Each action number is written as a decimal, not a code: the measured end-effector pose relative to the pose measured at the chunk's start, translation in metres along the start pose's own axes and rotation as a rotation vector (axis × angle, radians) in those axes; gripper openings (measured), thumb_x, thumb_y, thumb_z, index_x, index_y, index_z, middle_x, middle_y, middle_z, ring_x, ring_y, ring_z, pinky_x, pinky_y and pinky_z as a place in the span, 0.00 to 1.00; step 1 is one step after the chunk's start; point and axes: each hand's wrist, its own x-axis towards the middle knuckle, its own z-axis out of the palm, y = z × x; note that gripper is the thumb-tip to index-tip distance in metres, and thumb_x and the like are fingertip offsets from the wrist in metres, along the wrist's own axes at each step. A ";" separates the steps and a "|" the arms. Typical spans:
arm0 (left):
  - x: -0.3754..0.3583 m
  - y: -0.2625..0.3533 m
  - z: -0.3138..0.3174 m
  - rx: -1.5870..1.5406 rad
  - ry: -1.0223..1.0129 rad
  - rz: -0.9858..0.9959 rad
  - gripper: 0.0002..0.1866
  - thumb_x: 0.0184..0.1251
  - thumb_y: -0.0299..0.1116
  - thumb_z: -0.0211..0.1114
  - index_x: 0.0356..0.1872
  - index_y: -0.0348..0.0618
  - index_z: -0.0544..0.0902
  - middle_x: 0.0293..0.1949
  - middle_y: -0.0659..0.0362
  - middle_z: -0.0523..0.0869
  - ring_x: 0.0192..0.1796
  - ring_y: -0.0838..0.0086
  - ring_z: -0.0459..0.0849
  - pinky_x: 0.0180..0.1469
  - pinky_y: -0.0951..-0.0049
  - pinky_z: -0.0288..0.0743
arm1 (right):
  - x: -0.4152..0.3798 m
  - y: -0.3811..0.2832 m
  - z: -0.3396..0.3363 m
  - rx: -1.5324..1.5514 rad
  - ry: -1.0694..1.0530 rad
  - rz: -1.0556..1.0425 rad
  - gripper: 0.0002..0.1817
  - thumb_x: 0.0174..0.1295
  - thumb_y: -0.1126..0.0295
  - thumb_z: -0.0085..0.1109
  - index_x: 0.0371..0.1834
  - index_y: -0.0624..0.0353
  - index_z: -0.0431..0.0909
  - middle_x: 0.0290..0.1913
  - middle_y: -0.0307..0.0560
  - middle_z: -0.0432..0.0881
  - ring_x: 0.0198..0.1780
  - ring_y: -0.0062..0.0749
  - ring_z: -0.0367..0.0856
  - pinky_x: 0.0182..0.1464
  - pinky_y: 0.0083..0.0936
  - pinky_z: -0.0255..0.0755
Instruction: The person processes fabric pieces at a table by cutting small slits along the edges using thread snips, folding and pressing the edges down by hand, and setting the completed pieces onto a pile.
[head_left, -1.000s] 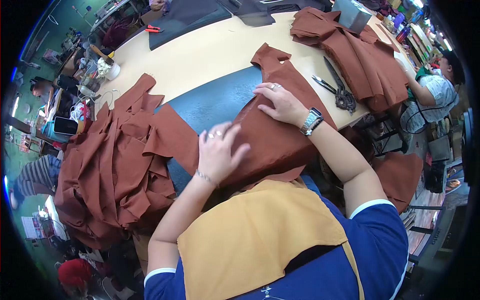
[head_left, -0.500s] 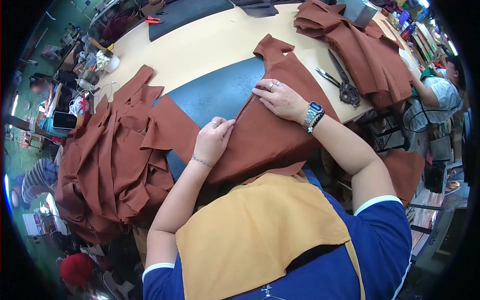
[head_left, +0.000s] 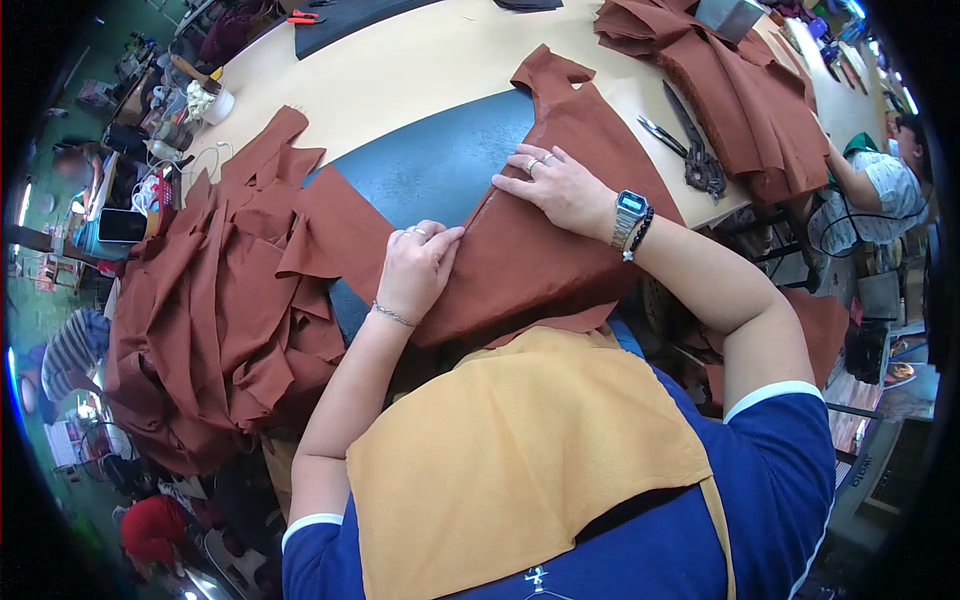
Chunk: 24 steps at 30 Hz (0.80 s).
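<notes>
Currently both hands hold the brown fabric piece: left hand pinches its near edge, right hand presses flat farther along

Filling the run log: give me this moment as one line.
left hand: fingers curled on edge of brown fabric piece | right hand: flat on same piece | scissors: untouched on table

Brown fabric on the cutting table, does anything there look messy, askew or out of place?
The piece under the left hand and right hand lies flat on the dark mat. The brown heap to the left is jumbled and spills over the table edge. The shears lie open near the right edge.
</notes>
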 end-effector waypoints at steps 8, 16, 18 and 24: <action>-0.010 -0.002 -0.007 0.106 0.011 -0.018 0.07 0.65 0.33 0.66 0.41 0.53 0.88 0.36 0.65 0.83 0.41 0.70 0.83 0.61 0.52 0.67 | 0.004 -0.014 0.001 -0.017 0.008 -0.060 0.23 0.69 0.67 0.44 0.67 0.47 0.72 0.64 0.53 0.74 0.68 0.44 0.72 0.65 0.54 0.66; -0.011 -0.003 -0.007 0.136 0.000 -0.036 0.07 0.65 0.35 0.67 0.42 0.55 0.88 0.36 0.65 0.83 0.42 0.70 0.83 0.65 0.45 0.66 | 0.008 -0.038 -0.006 -0.051 -0.001 -0.128 0.23 0.69 0.67 0.45 0.67 0.54 0.70 0.61 0.52 0.75 0.66 0.44 0.74 0.63 0.55 0.68; -0.010 -0.002 -0.009 0.132 -0.017 -0.046 0.07 0.65 0.34 0.66 0.42 0.55 0.88 0.36 0.66 0.83 0.42 0.70 0.83 0.65 0.42 0.65 | 0.010 -0.043 -0.008 -0.020 -0.012 -0.135 0.23 0.69 0.67 0.46 0.68 0.54 0.70 0.61 0.53 0.75 0.65 0.44 0.74 0.63 0.55 0.68; -0.012 -0.005 -0.022 0.136 -0.193 -0.125 0.11 0.68 0.30 0.63 0.48 0.55 0.88 0.41 0.63 0.84 0.49 0.68 0.83 0.69 0.32 0.56 | 0.010 -0.065 -0.006 -0.045 -0.020 -0.090 0.23 0.69 0.67 0.47 0.67 0.55 0.70 0.59 0.54 0.76 0.63 0.43 0.76 0.63 0.55 0.69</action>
